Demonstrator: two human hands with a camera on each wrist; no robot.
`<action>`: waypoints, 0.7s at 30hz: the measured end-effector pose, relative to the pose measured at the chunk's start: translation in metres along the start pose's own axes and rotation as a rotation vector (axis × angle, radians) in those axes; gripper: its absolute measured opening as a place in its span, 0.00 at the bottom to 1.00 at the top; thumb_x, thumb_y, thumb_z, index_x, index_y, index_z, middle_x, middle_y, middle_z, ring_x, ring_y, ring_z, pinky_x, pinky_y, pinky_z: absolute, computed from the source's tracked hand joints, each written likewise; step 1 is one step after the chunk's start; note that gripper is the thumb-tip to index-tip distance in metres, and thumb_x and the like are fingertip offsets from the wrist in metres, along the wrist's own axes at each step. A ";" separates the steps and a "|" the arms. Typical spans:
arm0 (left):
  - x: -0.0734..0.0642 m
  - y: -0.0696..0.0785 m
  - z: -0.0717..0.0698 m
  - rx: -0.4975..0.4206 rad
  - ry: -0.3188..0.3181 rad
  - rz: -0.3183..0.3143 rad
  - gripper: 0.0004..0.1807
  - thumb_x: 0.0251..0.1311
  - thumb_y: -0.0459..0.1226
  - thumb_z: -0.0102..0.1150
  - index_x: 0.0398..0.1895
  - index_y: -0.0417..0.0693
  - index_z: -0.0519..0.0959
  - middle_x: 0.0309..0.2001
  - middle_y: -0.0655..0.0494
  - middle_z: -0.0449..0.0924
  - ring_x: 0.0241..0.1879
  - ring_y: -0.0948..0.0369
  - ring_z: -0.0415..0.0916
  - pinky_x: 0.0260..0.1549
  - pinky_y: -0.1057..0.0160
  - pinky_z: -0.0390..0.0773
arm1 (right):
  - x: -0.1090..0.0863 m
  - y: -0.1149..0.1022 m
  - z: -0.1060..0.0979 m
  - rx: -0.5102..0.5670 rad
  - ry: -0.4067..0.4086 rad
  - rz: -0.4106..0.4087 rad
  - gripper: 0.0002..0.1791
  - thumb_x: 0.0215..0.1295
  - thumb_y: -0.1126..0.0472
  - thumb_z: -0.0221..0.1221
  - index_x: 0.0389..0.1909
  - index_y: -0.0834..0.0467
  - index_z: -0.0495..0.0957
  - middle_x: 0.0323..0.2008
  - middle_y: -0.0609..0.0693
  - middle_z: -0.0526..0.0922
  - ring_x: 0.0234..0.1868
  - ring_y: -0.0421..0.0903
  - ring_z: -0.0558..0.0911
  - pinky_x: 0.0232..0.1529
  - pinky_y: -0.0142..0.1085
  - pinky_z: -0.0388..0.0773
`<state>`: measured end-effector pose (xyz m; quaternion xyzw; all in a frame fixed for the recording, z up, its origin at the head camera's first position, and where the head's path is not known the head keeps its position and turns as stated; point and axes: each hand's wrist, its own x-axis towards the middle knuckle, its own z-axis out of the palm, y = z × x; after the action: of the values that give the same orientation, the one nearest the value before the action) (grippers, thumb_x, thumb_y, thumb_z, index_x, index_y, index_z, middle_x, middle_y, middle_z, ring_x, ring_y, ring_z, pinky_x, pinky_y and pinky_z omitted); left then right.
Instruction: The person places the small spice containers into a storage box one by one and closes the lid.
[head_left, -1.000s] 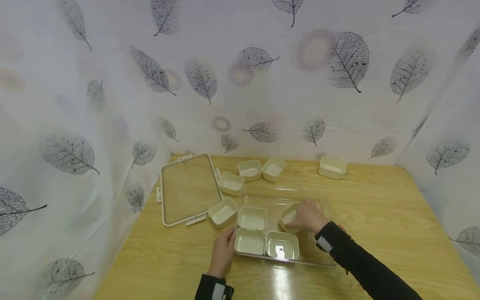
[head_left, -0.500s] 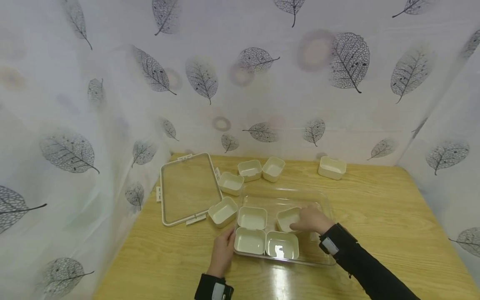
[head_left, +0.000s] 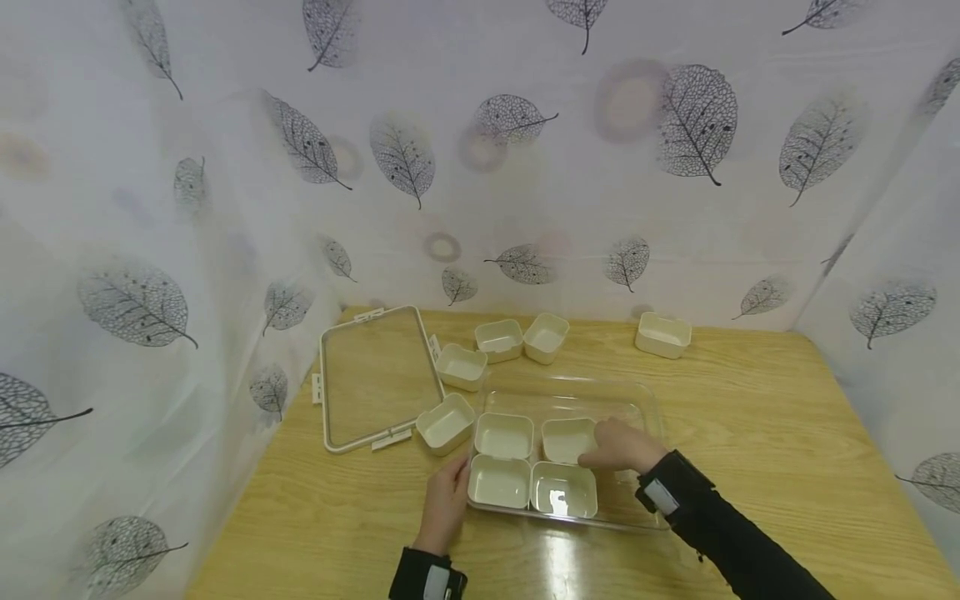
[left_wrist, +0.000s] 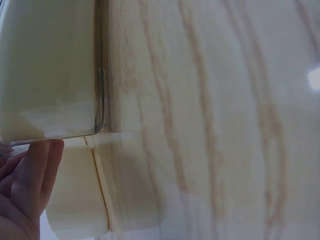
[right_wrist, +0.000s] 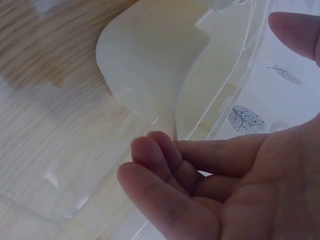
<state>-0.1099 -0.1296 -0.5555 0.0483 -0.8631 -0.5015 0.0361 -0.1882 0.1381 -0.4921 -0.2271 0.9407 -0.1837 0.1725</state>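
In the head view, a clear plastic box (head_left: pixel 634 517) holds several small cream rectangular containers. My left hand (head_left: pixel 444 504) grips the box's left wall near its front corner; in the left wrist view its fingers (left_wrist: pixel 42 172) meet the wall, with the thumb hidden. My right hand (head_left: pixel 624 447) is inside the box at the right side of one cream container (head_left: pixel 564 440), behind the front-row container (head_left: pixel 564 492). Bent fingers (right_wrist: pixel 155 195) touch or nearly touch its corner in the right wrist view, while the thumb (right_wrist: pixel 295 35) stands apart.
A pale-rimmed lid (head_left: pixel 327 396) with clips lies at the left. Loose cream containers stand beside the box (head_left: pixel 446 423), behind it (head_left: pixel 498 337) and at the back right (head_left: pixel 663 335). A leaf-printed curtain (head_left: pixel 480 200) surrounds the wooden table (head_left: pixel 757 433).
One cream container has slid left and straightened behind the front-row container, my right hand following beside it. The left hand has stayed at the box's wall.
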 end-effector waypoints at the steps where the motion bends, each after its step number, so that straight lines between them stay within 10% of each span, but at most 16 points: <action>1: 0.000 0.000 0.000 -0.001 -0.002 -0.002 0.15 0.61 0.30 0.46 0.49 0.31 0.72 0.47 0.40 0.75 0.49 0.50 0.71 0.46 0.53 0.72 | 0.000 -0.001 0.000 0.001 0.000 -0.006 0.20 0.41 0.52 0.58 0.07 0.55 0.58 0.13 0.44 0.61 0.15 0.41 0.60 0.14 0.30 0.57; 21: -0.002 0.002 -0.001 -0.012 -0.011 0.004 0.15 0.62 0.30 0.46 0.49 0.30 0.72 0.46 0.39 0.75 0.48 0.50 0.72 0.45 0.54 0.73 | 0.000 -0.010 0.003 -0.006 -0.006 -0.022 0.20 0.40 0.53 0.58 0.07 0.56 0.57 0.13 0.45 0.60 0.17 0.42 0.60 0.15 0.32 0.58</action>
<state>-0.1081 -0.1297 -0.5532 0.0436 -0.8602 -0.5070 0.0325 -0.1834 0.1293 -0.4902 -0.2388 0.9380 -0.1823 0.1728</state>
